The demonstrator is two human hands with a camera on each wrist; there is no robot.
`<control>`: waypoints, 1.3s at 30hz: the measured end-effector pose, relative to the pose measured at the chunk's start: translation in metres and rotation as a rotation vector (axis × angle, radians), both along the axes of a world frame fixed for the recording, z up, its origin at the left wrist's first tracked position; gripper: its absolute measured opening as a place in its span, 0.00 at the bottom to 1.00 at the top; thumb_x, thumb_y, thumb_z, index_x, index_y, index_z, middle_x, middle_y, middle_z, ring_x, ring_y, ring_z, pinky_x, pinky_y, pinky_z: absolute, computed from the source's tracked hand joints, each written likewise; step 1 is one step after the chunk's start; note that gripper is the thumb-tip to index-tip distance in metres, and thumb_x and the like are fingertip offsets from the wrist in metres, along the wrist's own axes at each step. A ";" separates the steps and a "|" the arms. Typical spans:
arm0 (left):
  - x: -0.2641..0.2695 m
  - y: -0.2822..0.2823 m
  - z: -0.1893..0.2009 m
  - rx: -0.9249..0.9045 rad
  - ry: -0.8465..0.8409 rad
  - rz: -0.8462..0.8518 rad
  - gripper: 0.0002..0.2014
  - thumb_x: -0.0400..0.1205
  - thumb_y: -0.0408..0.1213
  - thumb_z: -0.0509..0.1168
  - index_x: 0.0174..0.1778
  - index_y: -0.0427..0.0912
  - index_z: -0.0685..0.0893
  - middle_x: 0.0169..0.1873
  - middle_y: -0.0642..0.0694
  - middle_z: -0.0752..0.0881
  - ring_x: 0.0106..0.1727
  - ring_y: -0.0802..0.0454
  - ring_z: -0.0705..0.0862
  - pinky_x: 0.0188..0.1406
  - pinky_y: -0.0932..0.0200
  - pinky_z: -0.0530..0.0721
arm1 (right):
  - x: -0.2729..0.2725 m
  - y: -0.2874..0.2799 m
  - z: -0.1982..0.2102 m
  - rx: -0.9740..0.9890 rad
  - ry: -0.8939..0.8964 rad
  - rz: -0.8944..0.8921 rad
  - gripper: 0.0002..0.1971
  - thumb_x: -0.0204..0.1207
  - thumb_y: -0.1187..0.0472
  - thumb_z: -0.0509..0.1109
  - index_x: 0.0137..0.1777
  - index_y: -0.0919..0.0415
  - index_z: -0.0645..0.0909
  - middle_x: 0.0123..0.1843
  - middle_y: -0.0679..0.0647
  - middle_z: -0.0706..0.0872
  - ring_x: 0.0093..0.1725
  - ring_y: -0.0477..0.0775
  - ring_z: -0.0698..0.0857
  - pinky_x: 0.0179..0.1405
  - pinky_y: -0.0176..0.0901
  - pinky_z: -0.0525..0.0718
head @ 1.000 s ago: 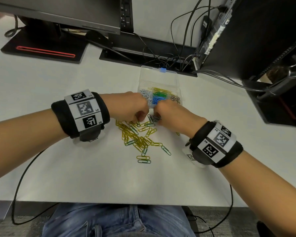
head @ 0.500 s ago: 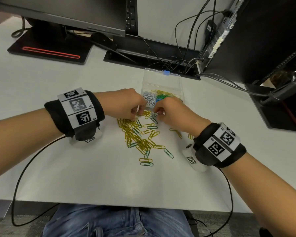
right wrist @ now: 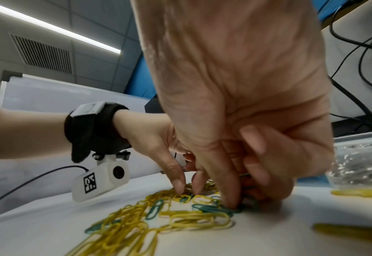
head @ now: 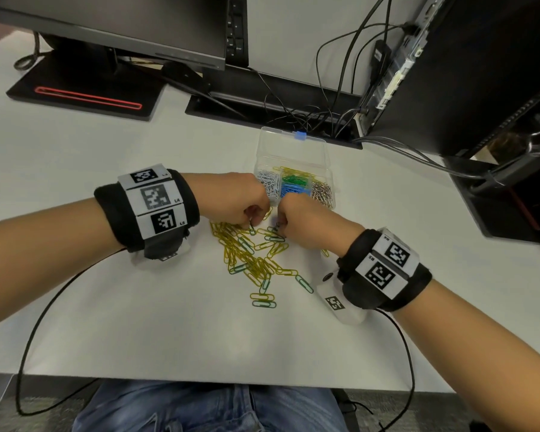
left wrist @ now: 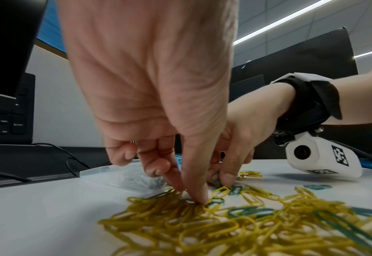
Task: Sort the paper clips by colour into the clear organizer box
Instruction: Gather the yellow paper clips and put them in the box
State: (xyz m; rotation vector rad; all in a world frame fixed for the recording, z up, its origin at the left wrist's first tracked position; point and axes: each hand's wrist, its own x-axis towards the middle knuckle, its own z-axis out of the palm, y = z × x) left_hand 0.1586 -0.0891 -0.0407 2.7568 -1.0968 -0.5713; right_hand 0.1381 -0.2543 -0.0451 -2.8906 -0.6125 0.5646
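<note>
Up close, both hands' fingers curled, pinching green clips [right wrist: 213, 208] in pile, keypad [left wrist: 7, 119] "Enter".

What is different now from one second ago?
Little changed. Both hands, the left hand and right hand, dipped slightly from the organizer box edge onto the pile of clips, fingertips picking at green ones. Box and pile stayed put.
</note>
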 end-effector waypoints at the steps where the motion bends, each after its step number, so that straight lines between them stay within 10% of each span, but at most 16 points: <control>1: 0.001 0.000 0.000 0.005 0.012 0.000 0.05 0.77 0.34 0.69 0.47 0.48 0.85 0.44 0.50 0.85 0.44 0.54 0.82 0.37 0.67 0.74 | -0.002 -0.001 0.000 -0.024 0.001 0.018 0.05 0.78 0.69 0.62 0.43 0.60 0.73 0.42 0.55 0.77 0.40 0.57 0.77 0.39 0.48 0.79; 7: 0.002 0.003 -0.001 0.044 0.050 -0.005 0.08 0.78 0.35 0.69 0.39 0.52 0.78 0.44 0.49 0.83 0.43 0.54 0.80 0.37 0.66 0.74 | -0.014 -0.005 0.004 -0.122 -0.089 0.110 0.08 0.79 0.70 0.60 0.40 0.60 0.69 0.33 0.49 0.65 0.37 0.53 0.72 0.35 0.45 0.73; 12: -0.001 0.008 -0.004 0.002 0.073 -0.001 0.14 0.79 0.33 0.66 0.31 0.55 0.75 0.42 0.49 0.83 0.41 0.55 0.80 0.36 0.67 0.74 | -0.003 -0.018 0.011 0.011 -0.076 0.027 0.08 0.78 0.68 0.64 0.36 0.64 0.77 0.38 0.59 0.81 0.39 0.61 0.80 0.35 0.51 0.80; 18: -0.005 0.012 0.000 -0.085 0.047 0.003 0.09 0.79 0.32 0.66 0.45 0.53 0.82 0.45 0.53 0.82 0.48 0.55 0.80 0.48 0.58 0.82 | 0.042 -0.034 0.029 0.192 -0.333 -0.107 0.05 0.79 0.62 0.66 0.47 0.61 0.82 0.48 0.54 0.84 0.47 0.56 0.82 0.46 0.51 0.84; 28: -0.010 0.011 0.000 0.001 -0.001 -0.027 0.04 0.78 0.34 0.67 0.41 0.48 0.81 0.46 0.50 0.79 0.49 0.50 0.80 0.47 0.54 0.83 | 0.044 -0.029 0.024 0.275 -0.286 -0.063 0.03 0.74 0.64 0.72 0.46 0.58 0.85 0.41 0.49 0.83 0.40 0.48 0.78 0.35 0.35 0.73; 39: -0.004 0.008 0.022 -0.202 -0.123 0.109 0.03 0.77 0.36 0.68 0.37 0.45 0.84 0.31 0.55 0.82 0.31 0.59 0.77 0.33 0.70 0.72 | -0.004 -0.005 0.012 0.065 0.060 0.038 0.08 0.68 0.62 0.78 0.37 0.55 0.80 0.39 0.51 0.83 0.41 0.54 0.83 0.42 0.48 0.84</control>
